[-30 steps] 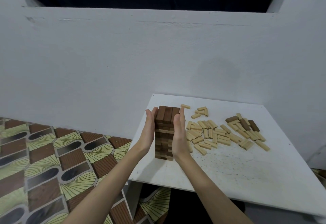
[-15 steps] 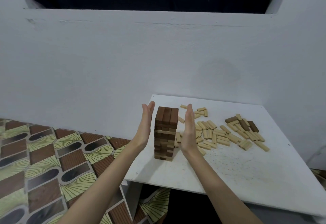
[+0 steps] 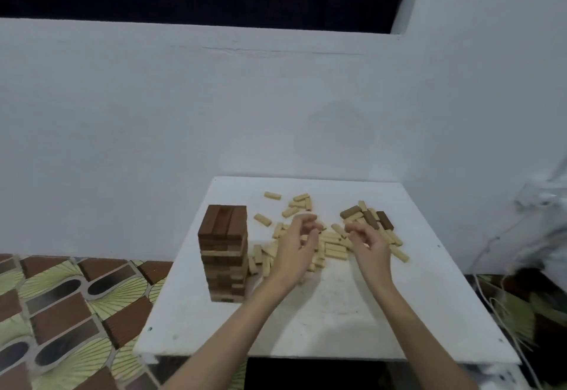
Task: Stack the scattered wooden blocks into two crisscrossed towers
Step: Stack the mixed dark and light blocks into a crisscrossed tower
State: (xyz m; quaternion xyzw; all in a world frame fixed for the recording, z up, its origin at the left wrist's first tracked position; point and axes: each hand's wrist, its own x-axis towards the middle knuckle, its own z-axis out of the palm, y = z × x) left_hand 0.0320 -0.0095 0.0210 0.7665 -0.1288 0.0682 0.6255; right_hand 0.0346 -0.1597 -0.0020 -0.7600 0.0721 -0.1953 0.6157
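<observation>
A tall crisscrossed tower (image 3: 224, 251) of mostly dark brown blocks stands at the left of the white table (image 3: 337, 328). Light wooden blocks (image 3: 333, 244) lie scattered across the table's middle, with a few dark ones (image 3: 369, 218) at the far right of the pile. My left hand (image 3: 296, 245) hovers over the light blocks with loosely curled fingers and holds nothing. My right hand (image 3: 366, 241) hovers beside it over the pile, fingers likewise loosely curled and empty. Both hands are clear of the tower.
A white wall (image 3: 276, 113) rises right behind the table. A patterned brown and yellow floor (image 3: 61, 313) lies to the left. White cables (image 3: 503, 307) hang off the table's right side. Bare tabletop lies in front of the pile.
Both hands let go of the tower's sides and moved right over the scattered light blocks, fingers now curled. The view shifted so the tower sits further left.
</observation>
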